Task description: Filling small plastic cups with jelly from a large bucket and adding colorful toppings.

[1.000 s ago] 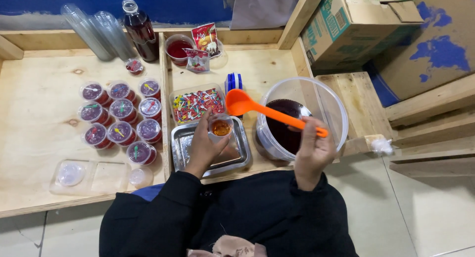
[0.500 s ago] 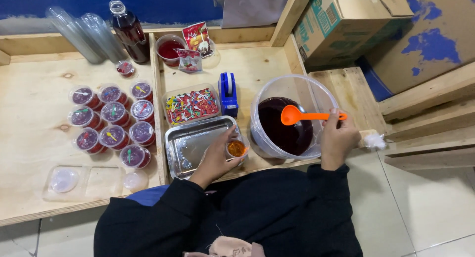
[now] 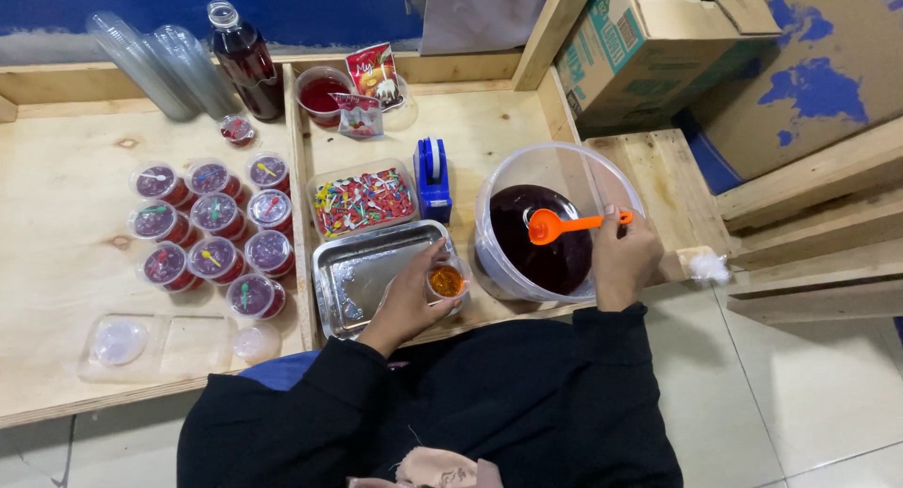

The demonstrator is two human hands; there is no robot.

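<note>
The fingers (image 3: pixel 435 259) of the left hand (image 3: pixel 406 300) are closed around a small cup (image 3: pixel 447 282) with orange content, and they hold it upright at the right edge of a metal tray (image 3: pixel 362 272). The right hand (image 3: pixel 623 260) grips the handle of an orange ladle (image 3: pixel 562 225); its bowl is just over the dark red liquid in a big clear bucket (image 3: pixel 555 220), close to the right of the cup. Just behind the left hand stands a blue tape dispenser (image 3: pixel 433 178), and beside it a box of colourful picks (image 3: pixel 363 199). Well to the left of both hands, nine sealed cups (image 3: pixel 213 229) with dark filling stand in rows on the wooden counter (image 3: pixel 66 215). Far behind them is a bottle (image 3: pixel 245 60) of dark liquid.
</note>
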